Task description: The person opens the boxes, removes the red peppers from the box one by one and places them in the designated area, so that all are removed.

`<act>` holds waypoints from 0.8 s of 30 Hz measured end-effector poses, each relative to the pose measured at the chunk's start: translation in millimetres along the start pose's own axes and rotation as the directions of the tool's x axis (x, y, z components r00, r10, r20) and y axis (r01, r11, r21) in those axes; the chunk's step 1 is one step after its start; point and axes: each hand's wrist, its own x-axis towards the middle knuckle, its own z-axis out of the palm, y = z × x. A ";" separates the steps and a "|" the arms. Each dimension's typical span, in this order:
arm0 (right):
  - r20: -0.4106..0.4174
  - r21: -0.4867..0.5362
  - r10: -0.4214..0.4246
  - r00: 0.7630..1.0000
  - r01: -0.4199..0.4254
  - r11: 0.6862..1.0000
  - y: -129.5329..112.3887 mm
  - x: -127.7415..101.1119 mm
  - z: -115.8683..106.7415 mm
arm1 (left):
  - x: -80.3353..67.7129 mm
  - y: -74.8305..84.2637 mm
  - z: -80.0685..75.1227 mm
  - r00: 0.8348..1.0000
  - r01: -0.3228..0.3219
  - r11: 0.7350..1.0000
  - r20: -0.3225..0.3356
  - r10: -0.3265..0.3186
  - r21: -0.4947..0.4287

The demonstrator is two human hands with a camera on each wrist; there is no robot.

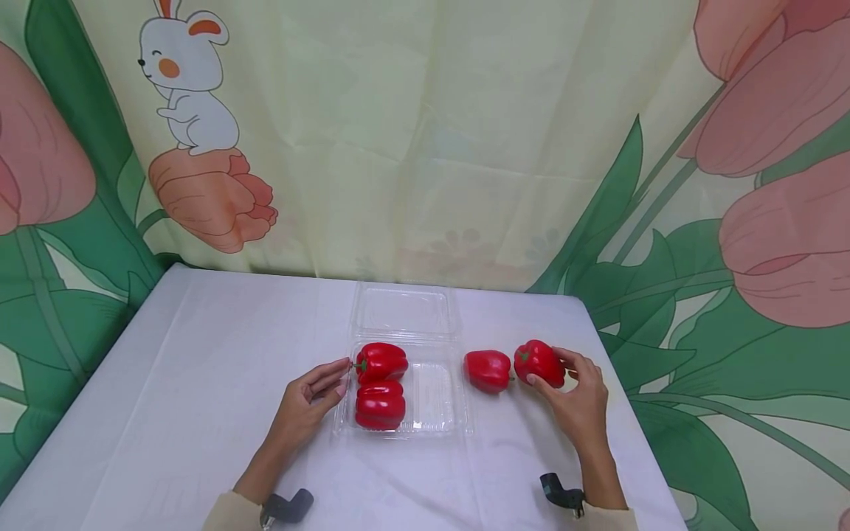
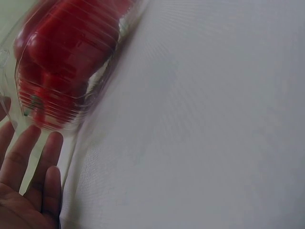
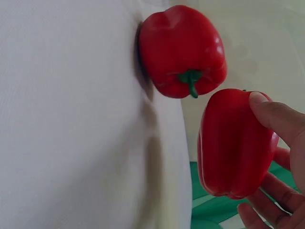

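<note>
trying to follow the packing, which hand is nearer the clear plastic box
Left. The left hand has its fingertips at the left edge of the clear plastic box. The right hand is off to the box's right, gripping a red pepper.

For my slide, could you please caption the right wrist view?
Right hand gripping a red pepper beside another pepper.

A white-clothed table (image 1: 199, 383) is carrying an open clear clamshell (image 1: 434, 402), sitting mid-table with two red peppers inside. Just right of it, a loose pepper (image 1: 487, 370) is lying directly on the cloth.
</note>
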 end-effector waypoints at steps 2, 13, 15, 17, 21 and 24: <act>0.002 -0.003 0.006 1.000 -0.006 1.000 4.4 0.9 1.7 | 0.3 -0.3 0.0 1.000 0.000 1.000 0.000 0.000 0.001; 0.032 -0.039 0.077 0.997 -0.076 0.996 26.2 4.9 9.0 | 1.6 -0.8 -0.4 1.000 0.000 1.000 -0.002 0.000 0.009; 0.035 -0.037 0.082 0.996 -0.081 0.996 28.8 5.2 9.8 | 1.8 -0.9 -0.3 1.000 0.002 1.000 -0.004 -0.002 0.013; 0.036 -0.033 0.087 0.995 -0.086 0.996 31.2 5.6 10.5 | 2.3 -0.8 -0.2 1.000 0.003 1.000 -0.003 -0.003 0.013; 0.040 -0.032 0.104 0.994 -0.103 0.994 35.3 6.0 12.4 | 2.9 -0.9 -0.1 1.000 0.009 1.000 -0.001 -0.009 0.015; 0.045 -0.031 0.111 0.993 -0.110 0.993 36.9 6.7 13.7 | 3.0 -0.5 -0.1 1.000 0.010 1.000 -0.003 -0.010 0.017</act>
